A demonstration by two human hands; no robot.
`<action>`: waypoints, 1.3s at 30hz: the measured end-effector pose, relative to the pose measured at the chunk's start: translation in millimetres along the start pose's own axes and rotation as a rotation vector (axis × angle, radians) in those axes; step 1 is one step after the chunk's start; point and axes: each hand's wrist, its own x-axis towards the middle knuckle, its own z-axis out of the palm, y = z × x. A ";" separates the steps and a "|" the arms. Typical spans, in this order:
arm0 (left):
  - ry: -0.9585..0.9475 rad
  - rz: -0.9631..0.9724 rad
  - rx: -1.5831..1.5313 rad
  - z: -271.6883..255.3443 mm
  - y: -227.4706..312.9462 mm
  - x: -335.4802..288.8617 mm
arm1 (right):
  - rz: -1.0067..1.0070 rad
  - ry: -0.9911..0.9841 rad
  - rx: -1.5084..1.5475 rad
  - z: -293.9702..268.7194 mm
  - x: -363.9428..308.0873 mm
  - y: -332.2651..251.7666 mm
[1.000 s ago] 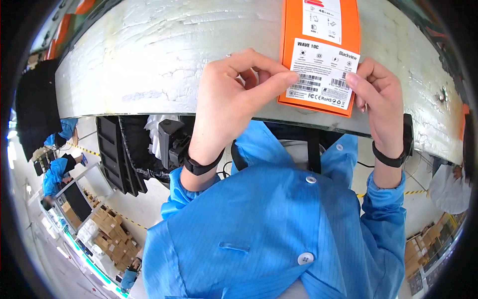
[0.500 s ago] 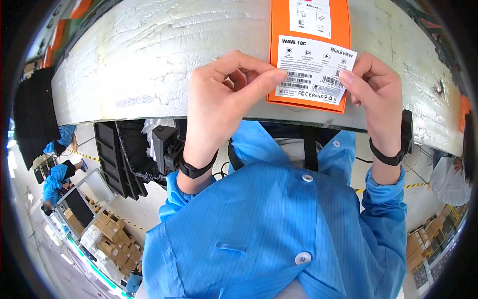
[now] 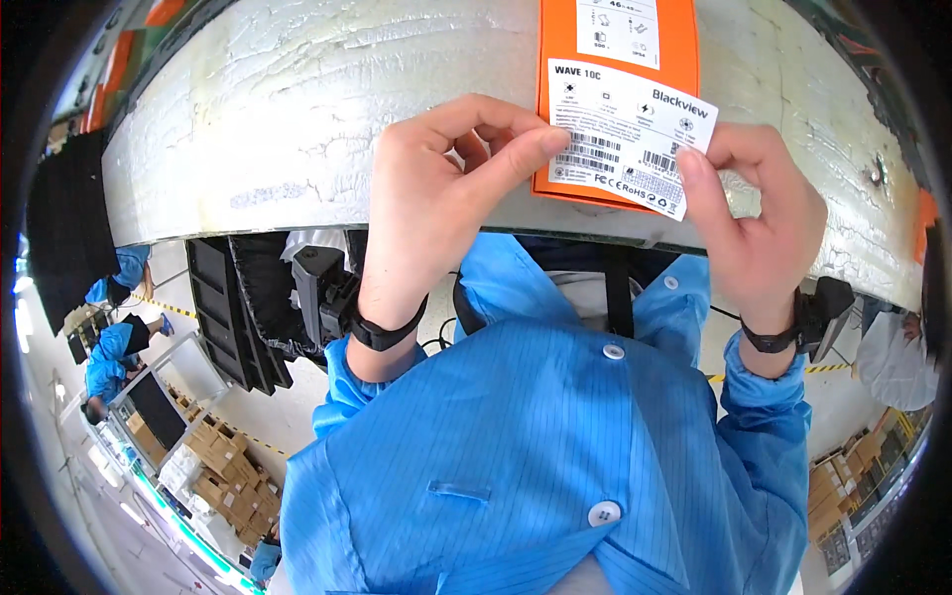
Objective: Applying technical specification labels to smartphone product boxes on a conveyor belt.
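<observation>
The left hand (image 3: 426, 188) is pinching the left edge of a white label (image 3: 615, 124) between thumb and forefinger, while the right hand (image 3: 764, 223) is gripping the label's right edge in the same way, so the fingers of both hands are closing on it. The label is lying at a slant over the near end of an orange box (image 3: 679, 40), its right corners reaching past the box's side; whether it is sticking to the box, I cannot tell. Small icons and barcodes are showing on its face. A second white panel (image 3: 617, 35) is covering part of the box farther up. The box is resting on the pale, scuffed bench (image 3: 297, 109), close to its near edge. The person is wearing a blue striped jacket (image 3: 526, 426), and black bands are circling both wrists. Cardboard cartons (image 3: 223, 466) are standing on the left, well apart from the bench
</observation>
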 end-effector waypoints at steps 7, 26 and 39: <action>0.008 -0.003 -0.014 1.4 2.9 -0.6 | 0.108 -0.018 0.310 1.5 3.0 22.9; 0.083 0.020 -0.115 10.5 -3.2 2.2 | 0.285 -0.019 0.141 -3.2 9.6 -5.9; 0.041 0.071 -0.330 -4.6 14.9 -4.0 | 0.294 0.048 0.632 -5.1 2.3 14.8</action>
